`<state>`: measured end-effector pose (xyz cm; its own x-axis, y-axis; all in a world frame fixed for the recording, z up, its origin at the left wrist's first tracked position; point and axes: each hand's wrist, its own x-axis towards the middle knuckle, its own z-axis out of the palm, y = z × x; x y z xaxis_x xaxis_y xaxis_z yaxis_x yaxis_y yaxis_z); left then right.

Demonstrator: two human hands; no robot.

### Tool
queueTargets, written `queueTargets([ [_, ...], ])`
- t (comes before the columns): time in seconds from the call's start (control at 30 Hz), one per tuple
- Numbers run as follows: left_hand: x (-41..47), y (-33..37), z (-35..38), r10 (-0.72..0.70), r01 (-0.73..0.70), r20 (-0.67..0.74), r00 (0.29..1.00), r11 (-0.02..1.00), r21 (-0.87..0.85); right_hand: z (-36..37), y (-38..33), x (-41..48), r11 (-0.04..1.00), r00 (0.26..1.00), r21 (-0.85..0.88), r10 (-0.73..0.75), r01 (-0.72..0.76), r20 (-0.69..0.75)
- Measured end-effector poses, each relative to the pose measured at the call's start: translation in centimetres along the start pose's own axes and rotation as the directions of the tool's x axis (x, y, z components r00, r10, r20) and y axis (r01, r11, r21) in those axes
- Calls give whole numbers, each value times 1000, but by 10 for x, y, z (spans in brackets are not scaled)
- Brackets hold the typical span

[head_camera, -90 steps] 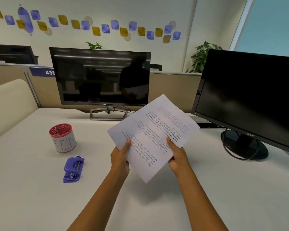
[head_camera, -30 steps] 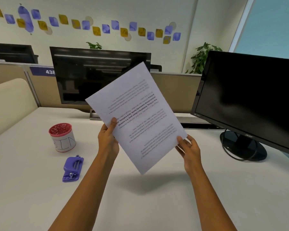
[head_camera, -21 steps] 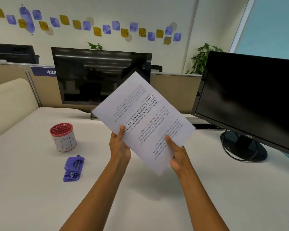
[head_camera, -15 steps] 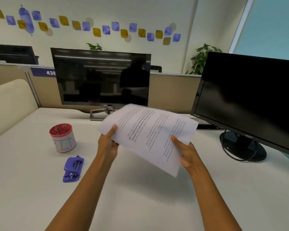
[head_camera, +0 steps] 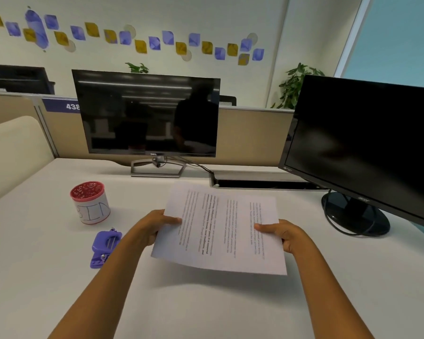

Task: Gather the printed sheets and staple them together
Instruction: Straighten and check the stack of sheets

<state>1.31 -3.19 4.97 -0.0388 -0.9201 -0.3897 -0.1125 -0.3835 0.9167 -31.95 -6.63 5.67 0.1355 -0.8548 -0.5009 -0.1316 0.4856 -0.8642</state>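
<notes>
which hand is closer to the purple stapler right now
Left. The left hand grips the sheets just right of the purple stapler; the right hand holds their far edge, a page-width farther.

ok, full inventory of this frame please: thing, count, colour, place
printed sheets: one stack, white with black text, held above the desk between both hands
stapler: 1, purple, on desk left of the sheets
cup: 1, white with red mesh top, behind the stapler
Dell monitor: 1, black, back centre
Acer monitor: 1, black, right
cable tray: 1, grey, back of desk
desk: 1, white
plants: 2, green, behind the partition
left hand: gripping the sheets' left edge
right hand: gripping the right edge
</notes>
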Motion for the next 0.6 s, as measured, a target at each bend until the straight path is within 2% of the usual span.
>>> queueTargets([
  [0.1,0,-2,8,42,-40,-54,998,998,46,10,6,-2,996,991,-39,-86,82,-101],
  [0.17,-1,1,14,167,-163,-114,979,986,42,16,5,-5,977,960,-30,-212,211,-184],
  [0.27,-5,10,23,398,-407,-259,880,913,20,24,-4,-12,897,844,-38,-428,440,-322],
  [0.33,-8,15,29,489,-519,-308,816,854,-19,31,-8,-18,833,774,-26,-524,552,-356],
  [0.43,-10,13,35,525,-569,-344,778,822,-33,39,-3,-21,795,733,-30,-572,605,-368],
  [0.6,-8,-3,36,471,-536,-396,788,842,-65,40,20,-13,816,752,-58,-555,575,-357],
])
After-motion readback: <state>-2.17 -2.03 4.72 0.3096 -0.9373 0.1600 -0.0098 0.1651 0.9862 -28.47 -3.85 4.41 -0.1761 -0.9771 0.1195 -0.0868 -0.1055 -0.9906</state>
